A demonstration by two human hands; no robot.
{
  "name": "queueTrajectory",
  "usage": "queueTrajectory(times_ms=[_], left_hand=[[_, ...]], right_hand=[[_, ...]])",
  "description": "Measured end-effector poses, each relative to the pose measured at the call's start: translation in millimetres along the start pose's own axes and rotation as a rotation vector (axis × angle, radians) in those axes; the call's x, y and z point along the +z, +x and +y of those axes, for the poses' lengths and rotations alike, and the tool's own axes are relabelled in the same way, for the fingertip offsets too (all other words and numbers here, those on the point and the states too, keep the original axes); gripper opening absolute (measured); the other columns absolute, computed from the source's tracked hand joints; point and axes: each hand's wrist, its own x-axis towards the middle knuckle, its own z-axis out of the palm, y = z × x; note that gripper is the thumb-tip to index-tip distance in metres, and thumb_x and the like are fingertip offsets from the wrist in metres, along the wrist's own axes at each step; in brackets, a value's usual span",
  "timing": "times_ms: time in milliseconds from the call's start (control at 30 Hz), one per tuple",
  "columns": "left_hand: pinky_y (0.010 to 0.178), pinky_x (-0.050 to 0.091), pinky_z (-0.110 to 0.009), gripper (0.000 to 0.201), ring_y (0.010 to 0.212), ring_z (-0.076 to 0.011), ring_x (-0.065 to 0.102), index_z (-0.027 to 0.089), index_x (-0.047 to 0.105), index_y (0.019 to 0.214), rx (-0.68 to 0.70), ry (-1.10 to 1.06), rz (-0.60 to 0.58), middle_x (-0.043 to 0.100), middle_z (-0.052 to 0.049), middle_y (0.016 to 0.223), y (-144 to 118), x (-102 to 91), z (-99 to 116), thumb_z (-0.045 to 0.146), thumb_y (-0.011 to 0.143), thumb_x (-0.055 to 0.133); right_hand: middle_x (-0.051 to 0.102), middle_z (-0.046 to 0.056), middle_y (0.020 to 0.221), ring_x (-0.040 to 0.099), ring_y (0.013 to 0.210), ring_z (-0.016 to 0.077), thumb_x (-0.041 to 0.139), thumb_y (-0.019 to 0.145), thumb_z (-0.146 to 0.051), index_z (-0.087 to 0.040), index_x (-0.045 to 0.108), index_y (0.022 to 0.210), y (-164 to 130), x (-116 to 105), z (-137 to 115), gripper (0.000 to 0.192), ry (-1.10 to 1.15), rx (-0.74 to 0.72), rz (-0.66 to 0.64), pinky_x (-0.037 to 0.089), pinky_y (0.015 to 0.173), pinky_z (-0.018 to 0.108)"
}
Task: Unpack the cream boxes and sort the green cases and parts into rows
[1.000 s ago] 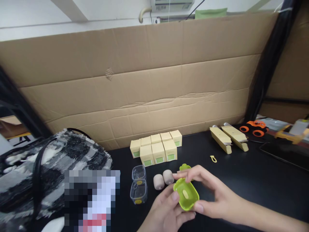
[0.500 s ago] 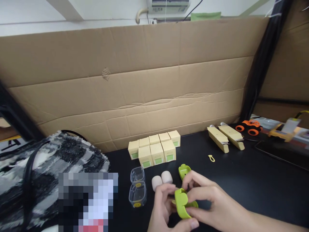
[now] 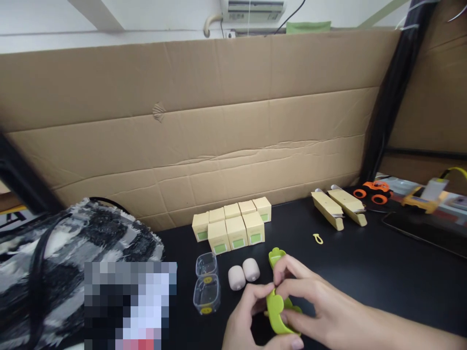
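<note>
We see a lime-green plastic case (image 3: pixel 277 313) on the black tabletop (image 3: pixel 365 272). Our pale-yellow cardboard boxes (image 3: pixel 233 226) carry green labels.

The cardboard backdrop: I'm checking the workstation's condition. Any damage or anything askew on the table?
The cardboard wall has a dent at upper left and a long horizontal crease. Two long boxes lie flat with open ends, unlike the upright small boxes.

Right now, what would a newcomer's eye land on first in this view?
First, the bright green plastic case held edge-on between the left hand and right hand at bottom centre. Behind them, a cluster of small cream boxes stands on the black table against the big cardboard wall. An orange toy truck sits far right.
</note>
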Motion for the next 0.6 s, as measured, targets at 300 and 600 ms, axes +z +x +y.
queueTrajectory(times_ms=[300, 600], left_hand=[[0.088, 0.047, -0.033, 0.041, 0.108, -0.0253, 0.061, 0.022, 0.053, 0.100, 0.062, 0.036, 0.033, 0.067, -0.009, 0.112, -3, 5.1, -8, 0.022, 0.064, 0.074], [0.099, 0.041, -0.037, 0.050, 0.113, -0.0268, 0.056, 0.030, 0.065, 0.106, 0.316, 0.144, 0.064, 0.061, -0.003, 0.111, -1, -1.5, -18, 0.041, 0.061, 0.084]], right_hand=[[0.052, 0.007, 0.101, 0.054, 0.094, 0.0194, 0.042, 0.089, -0.007, -0.019, 0.056, 0.091, -5, 7, -4, 0.018, -0.208, -0.043, 0.080, 0.050, 0.082, 0.036], [0.062, 0.006, 0.108, 0.060, 0.099, 0.0200, 0.064, 0.083, -0.015, -0.020, 0.068, 0.075, -3, 3, 6, 0.010, -0.222, -0.206, 0.130, 0.049, 0.085, 0.032]])
